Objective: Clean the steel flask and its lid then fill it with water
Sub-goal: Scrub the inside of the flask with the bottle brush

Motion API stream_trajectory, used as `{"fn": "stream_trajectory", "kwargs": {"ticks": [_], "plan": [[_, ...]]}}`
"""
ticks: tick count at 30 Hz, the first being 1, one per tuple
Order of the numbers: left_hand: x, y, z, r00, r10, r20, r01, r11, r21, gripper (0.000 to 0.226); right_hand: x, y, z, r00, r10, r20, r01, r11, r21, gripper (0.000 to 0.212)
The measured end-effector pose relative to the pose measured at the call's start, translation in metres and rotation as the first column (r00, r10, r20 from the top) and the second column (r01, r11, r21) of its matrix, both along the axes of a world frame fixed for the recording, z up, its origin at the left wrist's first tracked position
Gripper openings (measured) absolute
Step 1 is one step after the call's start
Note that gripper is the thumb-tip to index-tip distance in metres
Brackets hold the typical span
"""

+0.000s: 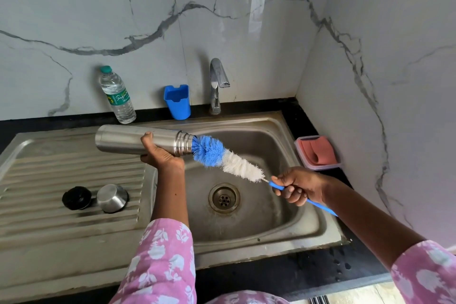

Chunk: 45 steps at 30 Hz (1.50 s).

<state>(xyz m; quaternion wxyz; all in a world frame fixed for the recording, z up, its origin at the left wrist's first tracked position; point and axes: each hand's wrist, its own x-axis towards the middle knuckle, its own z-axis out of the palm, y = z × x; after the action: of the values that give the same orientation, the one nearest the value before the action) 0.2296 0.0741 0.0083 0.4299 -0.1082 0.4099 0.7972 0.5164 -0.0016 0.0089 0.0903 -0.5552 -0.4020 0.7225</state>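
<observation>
My left hand (160, 155) grips the steel flask (123, 140) from below and holds it sideways above the sink's left edge, mouth pointing right. My right hand (299, 186) grips the blue handle of a bottle brush (227, 158). The brush's blue and white bristles sit just at the flask's mouth, the tip inside. On the ribbed draining board (49, 229) lie the black stopper (76, 198) and the steel cap (112, 198), side by side.
The sink basin (278, 217) with its drain (224, 198) lies under the brush. A tap (217, 81) stands at the back, spout over the basin. Nearby are a blue holder (178, 102), a plastic water bottle (118, 96) and a tray with a pink cloth (318, 153).
</observation>
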Motion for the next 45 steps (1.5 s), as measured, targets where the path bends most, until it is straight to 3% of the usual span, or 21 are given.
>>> {"fn": "stream_trajectory", "kwargs": {"ticks": [3, 4, 6, 8, 9, 11, 13, 14, 16, 18, 20, 23, 27, 30, 32, 34, 36, 38, 40, 43, 45], "plan": [[-0.001, 0.000, 0.004, 1.000, 0.015, 0.000, -0.015, 1.000, -0.011, 0.073, -0.003, 0.000, -0.001, 0.991, -0.036, 0.133, -0.014, 0.933, 0.361, 0.020], [-0.003, 0.000, 0.005, 1.000, 0.026, -0.008, -0.026, 1.000, -0.017, 0.071, -0.005, 0.001, -0.004, 0.966, -0.076, 0.247, -0.067, 0.850, 0.523, 0.022], [-0.006, 0.000, 0.005, 0.999, 0.030, -0.016, -0.030, 0.999, -0.024, 0.068, -0.006, 0.002, -0.011, 0.823, -0.271, 0.499, -0.294, 0.549, 0.783, 0.018], [-0.008, 0.000, 0.004, 0.999, 0.031, -0.006, -0.032, 0.999, -0.023, 0.065, -0.007, 0.001, -0.020, 0.653, -0.504, 0.565, -0.547, 0.202, 0.812, 0.021], [-0.009, 0.000, 0.004, 0.999, 0.034, 0.005, -0.034, 0.999, -0.022, 0.062, -0.006, 0.000, -0.024, 0.629, -0.539, 0.559, -0.615, 0.094, 0.783, 0.029], [-0.011, 0.001, 0.003, 0.998, 0.058, 0.023, -0.058, 0.998, -0.015, 0.056, -0.008, -0.003, -0.024, 0.655, -0.529, 0.540, -0.633, 0.005, 0.774, 0.038], [-0.013, 0.001, 0.001, 0.997, 0.068, 0.021, -0.068, 0.998, -0.012, 0.056, -0.012, -0.005, -0.018, 0.643, -0.497, 0.583, -0.594, 0.157, 0.789, 0.038], [-0.013, 0.001, 0.000, 0.998, 0.064, 0.014, -0.063, 0.998, -0.016, 0.057, -0.012, -0.004, -0.015, 0.637, -0.442, 0.631, -0.546, 0.319, 0.775, 0.034], [-0.013, 0.001, -0.003, 0.999, 0.051, 0.000, -0.051, 0.998, -0.022, 0.055, -0.008, -0.002, -0.013, 0.733, -0.283, 0.618, -0.368, 0.600, 0.711, 0.030], [-0.010, 0.001, -0.004, 0.999, 0.037, 0.010, -0.037, 0.999, -0.009, 0.055, -0.006, -0.002, -0.011, 0.876, -0.230, 0.425, -0.144, 0.715, 0.684, 0.036], [-0.007, 0.003, -0.005, 1.000, 0.018, -0.002, -0.018, 1.000, -0.015, 0.060, -0.006, -0.003, -0.007, 0.950, -0.227, 0.214, 0.067, 0.818, 0.572, 0.037], [-0.004, 0.004, -0.003, 1.000, -0.008, -0.022, 0.008, 1.000, -0.023, 0.064, 0.000, -0.007, 0.001, 0.971, -0.155, 0.184, 0.077, 0.925, 0.373, 0.033], [0.000, 0.004, -0.007, 1.000, -0.008, -0.026, 0.007, 0.999, -0.034, 0.065, 0.009, -0.013, -0.003, 0.979, -0.129, 0.157, 0.080, 0.954, 0.288, 0.024], [0.000, 0.008, -0.009, 1.000, -0.005, -0.015, 0.005, 1.000, -0.009, 0.067, 0.007, -0.017, -0.001, 0.971, -0.130, 0.201, 0.026, 0.891, 0.453, 0.022], [-0.001, 0.009, -0.009, 1.000, 0.011, -0.019, -0.011, 1.000, -0.007, 0.069, 0.006, -0.014, -0.003, 0.905, -0.150, 0.398, -0.158, 0.750, 0.643, 0.024], [-0.002, 0.010, -0.009, 0.999, 0.027, -0.021, -0.027, 1.000, 0.003, 0.067, 0.008, -0.011, -0.012, 0.784, -0.300, 0.544, -0.331, 0.539, 0.774, 0.014], [-0.003, 0.010, -0.011, 0.999, 0.033, -0.011, -0.033, 0.999, 0.008, 0.060, 0.007, -0.011, -0.021, 0.710, -0.442, 0.548, -0.429, 0.346, 0.834, 0.008], [-0.003, 0.012, -0.013, 0.999, 0.042, -0.002, -0.042, 0.999, 0.015, 0.057, 0.005, -0.013, -0.022, 0.679, -0.502, 0.536, -0.492, 0.231, 0.839, 0.010], [-0.007, 0.014, -0.015, 0.998, 0.056, -0.008, -0.056, 0.998, 0.008, 0.055, 0.000, -0.013, -0.012, 0.698, -0.480, 0.532, -0.452, 0.281, 0.847, 0.018], [-0.010, 0.018, -0.018, 0.998, 0.051, -0.025, -0.051, 0.998, 0.022, 0.056, 0.005, -0.008, -0.006, 0.795, -0.338, 0.503, -0.230, 0.601, 0.766, 0.032], [-0.011, 0.019, -0.021, 0.999, 0.050, -0.017, -0.049, 0.998, 0.043, 0.060, 0.013, -0.005, -0.011, 0.851, -0.325, 0.413, -0.106, 0.663, 0.741, 0.034]]}}
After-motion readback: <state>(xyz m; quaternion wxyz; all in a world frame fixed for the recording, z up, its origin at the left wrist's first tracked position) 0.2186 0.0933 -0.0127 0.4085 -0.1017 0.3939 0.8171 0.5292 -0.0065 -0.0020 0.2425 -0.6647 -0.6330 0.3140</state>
